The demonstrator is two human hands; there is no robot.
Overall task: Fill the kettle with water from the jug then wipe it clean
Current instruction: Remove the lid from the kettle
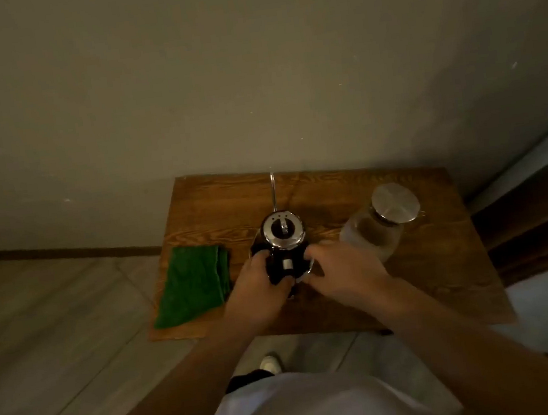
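Wood-grain brown worktop [429, 278], small and rectangular, pushed up against a plain pale wall [249, 72] in a pretty dim room. Floor [55, 320] is greyish tile with a dark skirting strip running along the bottom of the wall on the left, and there's a dark wooden frame or door edge off to the right. The kettle [283, 240] sits around the middle of the worktop, black body with a shiny metal lid and a thin gooseneck spout pointing away toward the wall. Left hand [258, 285] is wrapped around the near-left side of the kettle near its handle, and the right hand [342, 268] is cupped against its near-right side, so both hands are grasping the kettle. The jug [376, 232] stands just to the right of the kettle, clear glass with a round metal lid on, near the right hand but I can't tell if they touch. A folded green cloth [192, 286] lies flat at the left edge of the worktop, beside the left hand. Down below you can see a white shirt and one light shoe [270, 363] on the tiles.
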